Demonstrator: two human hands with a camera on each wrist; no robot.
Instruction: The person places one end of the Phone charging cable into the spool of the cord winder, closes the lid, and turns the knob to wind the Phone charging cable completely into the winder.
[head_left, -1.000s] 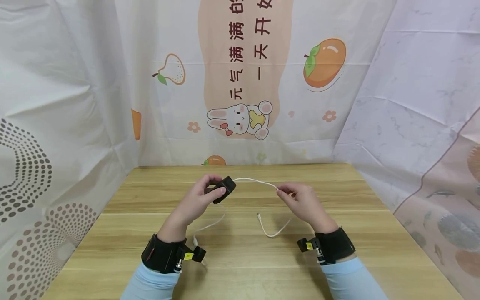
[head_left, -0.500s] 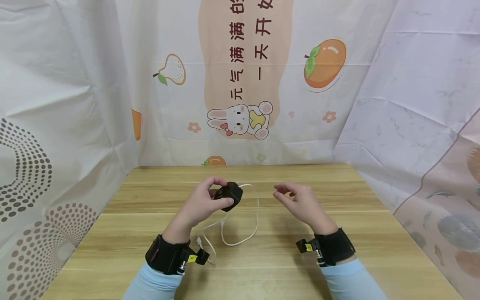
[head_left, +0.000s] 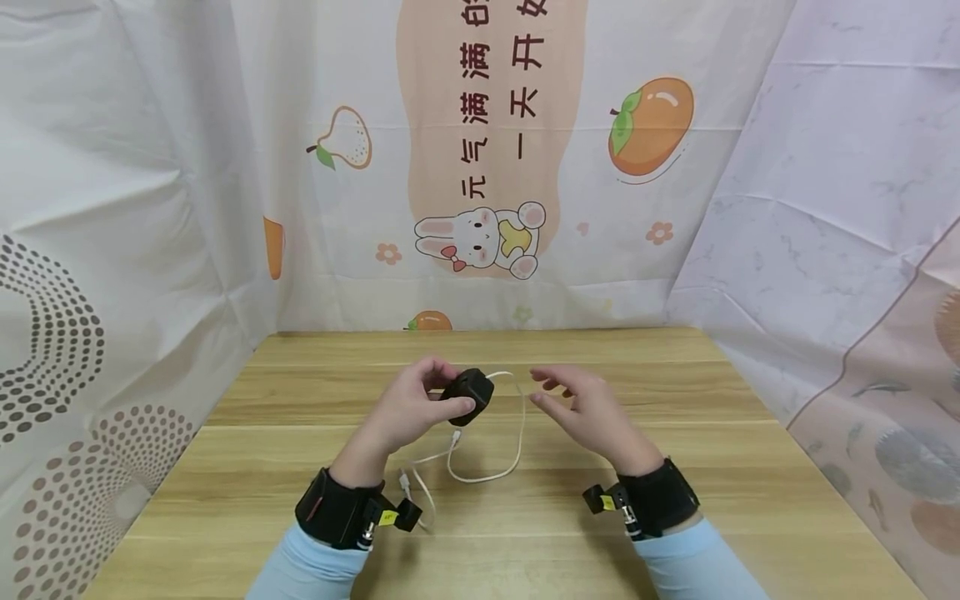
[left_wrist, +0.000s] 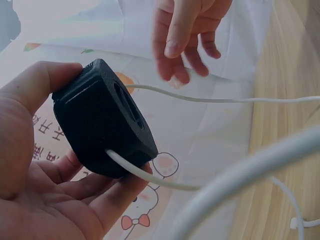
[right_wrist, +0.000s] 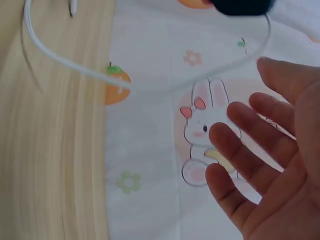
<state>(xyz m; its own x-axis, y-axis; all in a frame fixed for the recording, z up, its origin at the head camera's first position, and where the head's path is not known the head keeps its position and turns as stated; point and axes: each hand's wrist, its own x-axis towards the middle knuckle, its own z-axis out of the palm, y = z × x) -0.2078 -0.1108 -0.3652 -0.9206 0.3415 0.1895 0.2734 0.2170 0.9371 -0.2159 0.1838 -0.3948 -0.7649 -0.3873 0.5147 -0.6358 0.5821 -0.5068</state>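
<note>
My left hand (head_left: 405, 412) holds a small black case (head_left: 468, 397) above the table, thumb on one side and fingers on the other. In the left wrist view the case (left_wrist: 87, 125) has an oblong slot in one face, and white cable leaves it on two sides. That white cable (head_left: 483, 480) hangs below in a loop, with a pale plug (head_left: 456, 439) under the case and another plug (head_left: 405, 483) near the left wrist. Just right of the loop is my right hand (head_left: 588, 408), its fingers apart and loosely bent. Nothing is between them in the right wrist view.
The wooden table (head_left: 675, 500) reaches back to a printed curtain (head_left: 352, 283) with a rabbit and fruit. More cloth hangs along both sides. Each wrist wears a black strap with a small camera, such as the left strap (head_left: 333, 508).
My right hand has let go of the cable, which has dropped into a loop, and its fingers have opened. My left hand has moved slightly right and turned the case.
</note>
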